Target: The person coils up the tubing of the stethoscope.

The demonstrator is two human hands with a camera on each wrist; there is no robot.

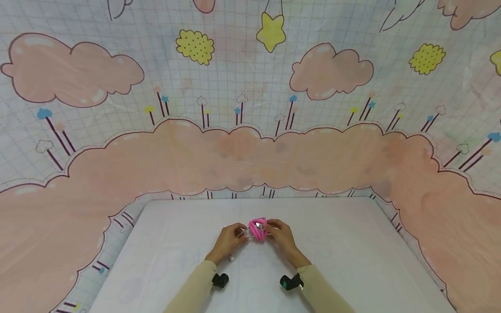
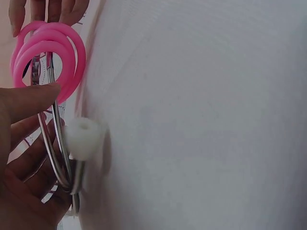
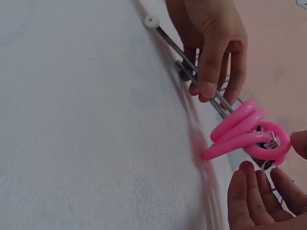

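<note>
Both hands meet above the middle of the white table [image 1: 352,261], nearer its far edge than its near edge, and share one object: a stethoscope with coiled pink tubing [image 1: 258,229] and metal ear tubes [image 2: 57,158].

Left hand [image 1: 228,241]: the thumb and fingers are curled round the metal ear tubes and pinch them. In the left wrist view the thumb lies across the tubes just below the pink coil, and the other fingers [image 2: 29,167] wrap them from behind. A white ear tip [image 2: 82,137] sits at the end of one tube, close to the table surface. A second white ear tip [image 3: 151,21] shows at the end of the other tube in the right wrist view.

Right hand [image 1: 282,237]: it is at the opposite side of the pink coil. In the right wrist view its fingers [image 3: 249,191] are only slightly bent, directly under the coil, with the thumb tip beside the small metal fitting [image 3: 272,142] inside the loops. Whether these fingers actually grip the tubing cannot be determined from the views.

The tubing is gathered in several overlapping loops. A cloud-patterned pink cloth [image 1: 235,152] surrounds the table on the far and side edges.
</note>
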